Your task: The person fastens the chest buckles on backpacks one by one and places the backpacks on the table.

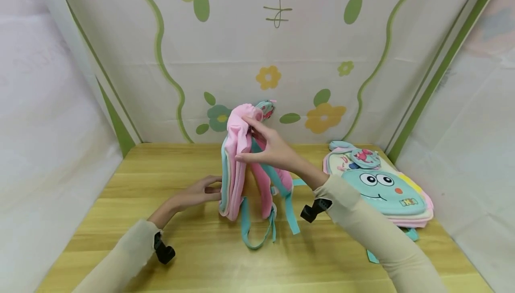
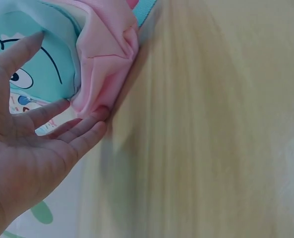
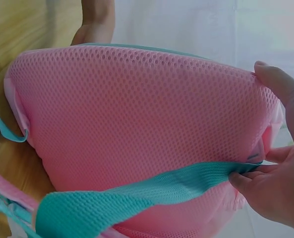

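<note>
our right sleeve — our right hand pinches the pink backpack near its top, long axis dropping below; our left hand, fingers spread, touches lower.

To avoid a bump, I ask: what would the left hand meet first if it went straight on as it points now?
The upright pink backpack. The left hand points towards the bag's front, and fingertips seem to touch it, though depth is unclear.

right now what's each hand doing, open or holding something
Left hand: open, touching the pink backpack.
Right hand: holding the pink backpack.
</note>
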Motion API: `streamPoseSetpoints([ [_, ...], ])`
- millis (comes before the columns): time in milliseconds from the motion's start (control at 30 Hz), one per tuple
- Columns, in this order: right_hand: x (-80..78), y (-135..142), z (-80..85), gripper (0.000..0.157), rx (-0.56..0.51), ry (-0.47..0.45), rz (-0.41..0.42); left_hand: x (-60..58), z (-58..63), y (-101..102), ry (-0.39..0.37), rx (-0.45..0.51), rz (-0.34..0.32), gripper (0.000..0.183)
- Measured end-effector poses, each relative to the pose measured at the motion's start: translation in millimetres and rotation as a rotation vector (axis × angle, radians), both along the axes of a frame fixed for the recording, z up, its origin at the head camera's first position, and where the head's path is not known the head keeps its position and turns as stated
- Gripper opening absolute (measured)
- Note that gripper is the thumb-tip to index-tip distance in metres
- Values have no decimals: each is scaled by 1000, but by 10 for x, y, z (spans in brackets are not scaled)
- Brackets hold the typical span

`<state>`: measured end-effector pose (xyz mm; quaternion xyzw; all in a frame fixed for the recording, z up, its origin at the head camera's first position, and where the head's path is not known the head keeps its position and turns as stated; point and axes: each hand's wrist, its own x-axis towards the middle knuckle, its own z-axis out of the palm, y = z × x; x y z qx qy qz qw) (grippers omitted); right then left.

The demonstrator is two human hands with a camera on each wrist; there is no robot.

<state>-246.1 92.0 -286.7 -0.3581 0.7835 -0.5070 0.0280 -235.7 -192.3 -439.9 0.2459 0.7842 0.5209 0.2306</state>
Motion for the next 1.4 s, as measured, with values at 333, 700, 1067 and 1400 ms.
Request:
streamPoseSetpoints([
  [333,-37,-124,127,97,98,-6,5,17,-47,-111,-19,44,-27,63],
  [700,24,-271,133,97,130,37,-9,98,273,-354,52,9,59,61],
  [1067,29,-323,114,96,138,41,-8,157,1072,-465,281,92,105,61],
  [1400,69,-423,108,105,144,18,24,115,1639,-216,445,64,145,76],
])
